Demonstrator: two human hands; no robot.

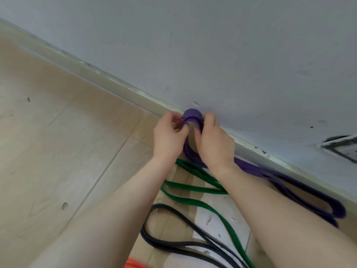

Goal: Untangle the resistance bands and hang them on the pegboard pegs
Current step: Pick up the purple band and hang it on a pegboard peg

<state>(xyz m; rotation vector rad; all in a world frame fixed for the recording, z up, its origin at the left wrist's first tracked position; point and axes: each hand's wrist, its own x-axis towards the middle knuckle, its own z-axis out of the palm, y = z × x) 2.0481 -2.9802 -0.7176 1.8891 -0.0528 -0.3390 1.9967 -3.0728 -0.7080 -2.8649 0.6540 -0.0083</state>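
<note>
A purple resistance band (289, 182) lies along the foot of the wall, its near loops folded over at the right. My left hand (170, 136) and my right hand (214, 142) both pinch its looped upper end (191, 115), held up against the skirting. A green band (195, 188) snakes over the floor under my forearms. A black band (160, 242) lies in a loop nearer to me. A bit of orange band (133, 264) shows at the bottom edge. No pegboard or pegs are in view.
A pale grey wall (231, 55) with a light skirting board (116, 82) runs diagonally across the view. The floor is light wood-look planks (58, 151). A dark-framed vent or plate (340, 147) sits low on the wall at the right.
</note>
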